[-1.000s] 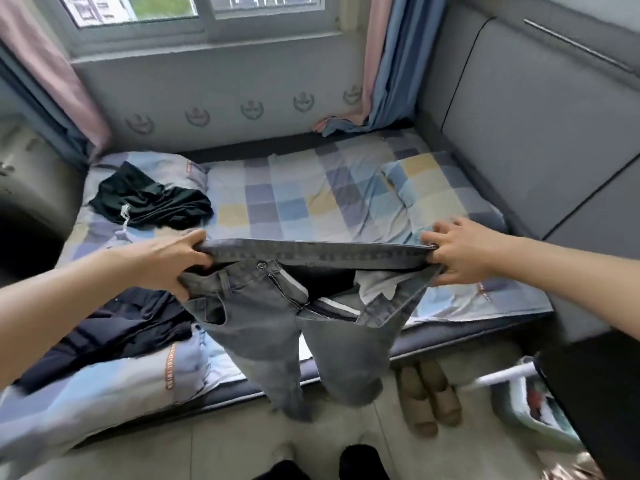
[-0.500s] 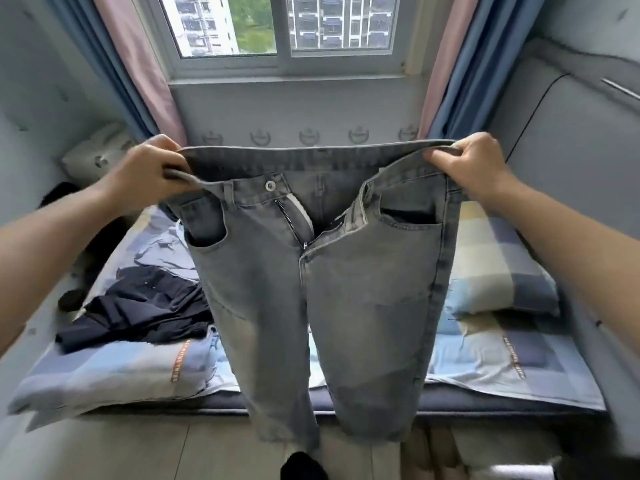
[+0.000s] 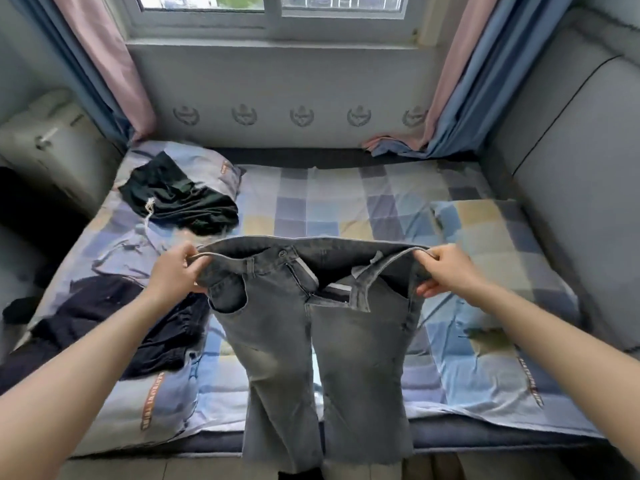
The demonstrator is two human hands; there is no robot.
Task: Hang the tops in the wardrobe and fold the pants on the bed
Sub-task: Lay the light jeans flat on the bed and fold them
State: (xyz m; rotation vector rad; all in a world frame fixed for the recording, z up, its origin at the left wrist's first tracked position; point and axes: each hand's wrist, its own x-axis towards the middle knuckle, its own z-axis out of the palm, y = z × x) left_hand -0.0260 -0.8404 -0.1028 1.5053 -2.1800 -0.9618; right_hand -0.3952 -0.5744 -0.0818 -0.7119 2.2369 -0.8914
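While both hands pinch the waistband, the grey jeans (image 3: 311, 327) hang front-side toward the camera over the near edge of the bed (image 3: 346, 202), legs dropping past the mattress edge toward the floor at 6 o'clock. Left hand (image 3: 176, 271) grips the waistband corner at 9 o'clock of the jeans, right hand (image 3: 446, 271) the opposite corner at 3 o'clock; both curled on denim, arms spread so the waist is pulled taut. Fly is open, button undone. My read: holding by the two corners lets gravity straighten the legs before laying them flat, so this is setup for the fold, fold itself not started. Free patch of checked sheet sits at 12 o'clock, just beyond the waistband, likely landing zone. Dark navy garment (image 3: 114, 327) lies crumpled at 9 o'clock, black garment with a drawstring (image 3: 180, 199) at 10 o'clock near a pillow (image 3: 225, 168). Risk: legs twisting or dragging on the bed edge.
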